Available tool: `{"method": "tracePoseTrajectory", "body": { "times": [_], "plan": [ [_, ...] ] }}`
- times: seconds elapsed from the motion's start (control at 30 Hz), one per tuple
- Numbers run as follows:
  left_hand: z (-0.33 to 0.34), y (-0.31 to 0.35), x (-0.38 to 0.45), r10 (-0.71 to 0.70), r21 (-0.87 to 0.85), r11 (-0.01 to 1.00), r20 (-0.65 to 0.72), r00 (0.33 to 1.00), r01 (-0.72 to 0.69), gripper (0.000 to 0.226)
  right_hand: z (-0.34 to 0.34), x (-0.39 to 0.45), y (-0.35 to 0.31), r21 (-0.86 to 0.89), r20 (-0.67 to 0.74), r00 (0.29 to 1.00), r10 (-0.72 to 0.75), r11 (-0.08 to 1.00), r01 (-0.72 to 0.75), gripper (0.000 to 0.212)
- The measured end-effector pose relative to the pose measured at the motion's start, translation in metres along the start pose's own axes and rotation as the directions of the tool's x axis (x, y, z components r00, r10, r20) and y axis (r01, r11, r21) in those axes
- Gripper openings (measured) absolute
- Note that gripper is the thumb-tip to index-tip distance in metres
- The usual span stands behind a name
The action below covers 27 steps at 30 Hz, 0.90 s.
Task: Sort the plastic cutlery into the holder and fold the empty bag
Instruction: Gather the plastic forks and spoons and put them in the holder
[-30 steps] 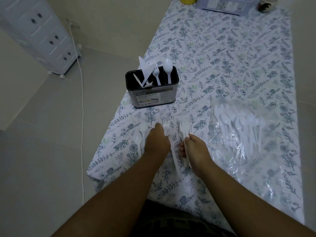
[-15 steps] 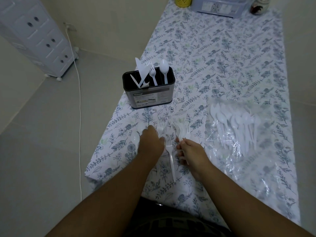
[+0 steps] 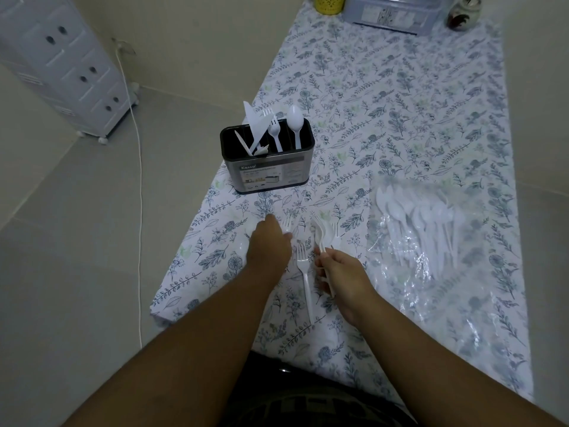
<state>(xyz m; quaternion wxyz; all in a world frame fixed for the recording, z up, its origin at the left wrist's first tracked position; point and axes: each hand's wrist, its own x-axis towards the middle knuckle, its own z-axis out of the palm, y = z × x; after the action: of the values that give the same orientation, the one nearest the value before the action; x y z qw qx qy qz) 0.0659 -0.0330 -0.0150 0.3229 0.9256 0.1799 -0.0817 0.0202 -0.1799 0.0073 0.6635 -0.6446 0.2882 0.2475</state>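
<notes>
Head view looks down on white plastic cutlery spread over a floral tablecloth (image 3: 400, 118). The right hand (image 3: 341, 272) curls its fingers round a small bunch of forks (image 3: 323, 234), whose tines fan out just past the fingertips. The left hand (image 3: 269, 243) lies palm down on the cloth with its fingers over another fork (image 3: 288, 224); whether it actually grips that fork cannot be told. Between the two hands a single fork (image 3: 304, 278) lies flat, tines pointing away from the person.

Farther back, near the table's left edge, stands the holder (image 3: 268, 174), a dark oval tub with a printed label; knives (image 3: 254, 127) lean in its left compartment, a fork (image 3: 275, 131) stands in the middle one and a spoon (image 3: 295, 121) in the right. To the right of the hands the clear bag (image 3: 431, 272) lies flat and crinkled, with a pile of spoons (image 3: 415, 220) inside its far end.

Bare cloth lies open between holder, bag and hands. The cloth's near left corner hangs just beside the left forearm. At the far end sit a yellow cup (image 3: 328, 4), a grey tray (image 3: 391, 13) and a small jar (image 3: 463, 12). Pale floor runs along the left, with a white drawer unit (image 3: 64, 63) on castors and a white cord (image 3: 138, 180) trailing past it.
</notes>
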Motion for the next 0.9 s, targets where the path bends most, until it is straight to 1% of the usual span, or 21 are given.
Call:
{"method": "tracePoseTrajectory", "body": {
  "times": [0.07,0.13,0.17,0.23,0.3,0.33,0.4,0.47,0.53,0.57,0.6,0.63,0.67,0.7,0.73,0.77,0.8,0.83,0.9],
  "plan": [
    [0.000,0.002,0.003,0.019,0.003,1.000,0.009,1.000,-0.019,0.021,-0.001,0.000,0.001,-0.039,-0.016,1.000,-0.019,0.999,0.019,0.025],
    [-0.003,0.002,-0.002,0.009,-0.109,0.994,-0.004,1.000,-0.009,0.014,0.000,-0.001,0.001,-0.080,-0.012,0.998,-0.063,0.995,0.062,0.028],
    [-0.006,0.004,-0.008,-0.024,-0.188,0.982,-0.001,1.000,0.023,0.013,0.001,-0.001,0.002,-0.105,-0.005,0.996,-0.094,0.990,0.093,0.028],
    [-0.009,0.005,-0.021,-0.092,-0.348,0.932,0.033,0.995,0.098,0.012,0.003,0.000,0.003,-0.161,0.008,0.988,-0.153,0.975,0.152,0.025],
    [-0.009,0.010,-0.035,-0.106,-0.493,0.859,0.100,0.989,0.142,0.015,0.006,-0.001,0.004,-0.229,0.034,0.978,-0.207,0.951,0.209,0.023],
    [-0.009,0.013,-0.041,-0.107,-0.549,0.819,0.139,0.985,0.167,0.017,0.007,-0.001,0.004,-0.244,0.045,0.973,-0.224,0.942,0.228,0.021],
    [-0.008,0.020,-0.047,-0.136,-0.596,0.768,0.205,0.969,0.234,0.020,0.007,-0.004,0.003,-0.224,0.052,0.967,-0.248,0.941,0.253,0.017],
    [-0.009,0.022,-0.048,-0.141,-0.580,0.770,0.253,0.957,0.267,0.027,0.002,-0.004,0.003,-0.271,0.034,0.956,-0.293,0.918,0.290,0.013],
    [-0.011,0.023,-0.047,-0.059,-0.552,0.801,0.313,0.948,0.232,0.029,-0.004,-0.004,0.002,-0.368,0.063,0.944,-0.323,0.872,0.322,0.010],
    [-0.013,0.023,-0.048,-0.018,-0.532,0.819,0.349,0.937,0.213,0.029,-0.007,-0.003,0.002,-0.400,0.077,0.946,-0.314,0.860,0.318,0.008],
    [-0.015,0.021,-0.049,0.011,-0.503,0.843,0.372,0.928,0.191,0.030,-0.010,-0.002,0.002,-0.427,0.076,0.951,-0.300,0.852,0.303,0.011],
    [-0.016,0.019,-0.050,0.021,-0.462,0.873,0.357,0.934,0.157,0.029,-0.013,-0.002,0.003,-0.452,0.063,0.956,-0.286,0.846,0.282,0.022],
    [-0.016,0.016,-0.052,0.016,-0.398,0.911,0.291,0.957,0.105,0.026,-0.017,-0.002,0.005,-0.466,0.036,0.961,-0.276,0.846,0.260,0.030],
    [-0.014,0.014,-0.055,0.014,-0.308,0.950,0.196,0.980,0.049,0.020,-0.020,-0.001,0.007,-0.451,0.003,0.966,-0.258,0.862,0.231,0.033],
    [-0.012,0.011,-0.059,0.023,-0.233,0.972,0.133,0.991,0.009,0.019,-0.024,-0.001,0.009,-0.409,-0.030,0.970,-0.240,0.889,0.207,0.032],
    [-0.007,0.009,-0.063,0.036,-0.177,0.984,0.120,0.992,-0.014,0.026,-0.027,-0.001,0.011,-0.358,-0.051,0.972,-0.227,0.913,0.194,0.028],
    [-0.001,0.007,-0.067,0.042,-0.133,0.991,0.138,0.990,-0.023,0.033,-0.029,-0.001,0.013,-0.322,-0.069,0.975,-0.213,0.929,0.181,0.025],
    [0.004,0.005,-0.071,0.042,-0.089,0.996,0.155,0.987,-0.028,0.035,-0.031,-0.001,0.015,-0.306,-0.075,0.976,-0.204,0.936,0.172,0.021],
    [0.010,0.004,-0.073,0.052,-0.022,0.999,0.159,0.986,-0.049,0.031,-0.035,0.001,0.017,-0.308,-0.068,0.977,-0.200,0.936,0.170,0.017]
  ]
}}
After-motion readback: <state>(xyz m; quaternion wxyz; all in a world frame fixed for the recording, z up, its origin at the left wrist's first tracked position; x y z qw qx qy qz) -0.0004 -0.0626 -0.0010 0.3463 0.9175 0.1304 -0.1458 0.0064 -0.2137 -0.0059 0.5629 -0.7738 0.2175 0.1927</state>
